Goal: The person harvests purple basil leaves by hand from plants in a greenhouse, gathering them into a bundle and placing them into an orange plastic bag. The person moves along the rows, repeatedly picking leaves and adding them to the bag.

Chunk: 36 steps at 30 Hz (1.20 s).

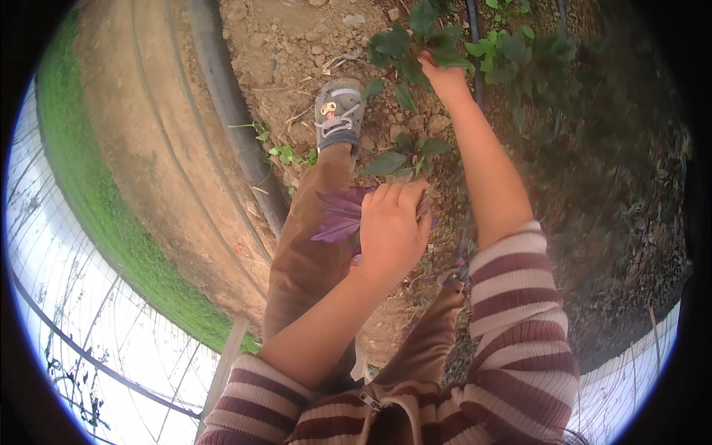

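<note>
My left hand (394,228) is closed around a bunch of purple leaves (340,216), which stick out on its left side above my leg. Stretched forward, my right hand (442,75) reaches into a dark green leafy plant (409,50). Leaves cover most of its fingers, so I cannot tell whether they pinch a stem or a leaf. A smaller plant with dark leaves (389,163) grows from the soil just beyond my left hand.
My grey clog (339,114) stands on cloddy soil (278,44). A thick dark pipe (222,83) runs along the left, with thinner lines beyond. A dark drip hose (474,50) passes by the plant. Dense dark foliage (584,139) fills the right; green growth (111,211) edges the left.
</note>
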Each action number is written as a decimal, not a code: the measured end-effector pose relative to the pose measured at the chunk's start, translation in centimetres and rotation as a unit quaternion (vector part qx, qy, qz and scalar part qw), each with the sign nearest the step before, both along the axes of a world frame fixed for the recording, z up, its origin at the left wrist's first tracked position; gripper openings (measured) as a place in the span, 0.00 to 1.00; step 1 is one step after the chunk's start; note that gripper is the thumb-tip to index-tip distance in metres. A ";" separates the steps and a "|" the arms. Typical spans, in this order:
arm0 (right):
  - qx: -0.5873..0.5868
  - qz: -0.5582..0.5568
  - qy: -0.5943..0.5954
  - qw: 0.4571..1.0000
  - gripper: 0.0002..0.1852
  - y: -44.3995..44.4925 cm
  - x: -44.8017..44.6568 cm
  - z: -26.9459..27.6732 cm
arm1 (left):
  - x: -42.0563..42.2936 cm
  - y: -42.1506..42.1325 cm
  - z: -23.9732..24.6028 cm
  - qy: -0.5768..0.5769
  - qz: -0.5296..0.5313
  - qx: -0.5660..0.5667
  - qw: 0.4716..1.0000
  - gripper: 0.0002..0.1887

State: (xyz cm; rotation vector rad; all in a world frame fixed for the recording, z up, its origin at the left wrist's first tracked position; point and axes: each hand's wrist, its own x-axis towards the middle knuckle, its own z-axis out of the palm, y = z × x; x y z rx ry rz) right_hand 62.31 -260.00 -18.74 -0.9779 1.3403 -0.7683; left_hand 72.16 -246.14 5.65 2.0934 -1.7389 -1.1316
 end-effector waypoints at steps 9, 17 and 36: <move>0.100 0.193 0.317 0.923 0.18 -1.7 0.9 -1.1 | -0.8 -0.1 0.3 0.004 0.003 0.009 1.000 0.14; 0.249 -0.023 -0.035 0.967 0.19 -1.3 0.9 2.6 | -1.0 0.2 0.2 -0.033 -0.050 -0.003 0.998 0.20; -0.016 -0.106 0.381 0.918 0.13 1.8 -20.5 7.6 | -3.7 2.3 -0.6 -0.039 -0.167 -0.001 0.985 0.14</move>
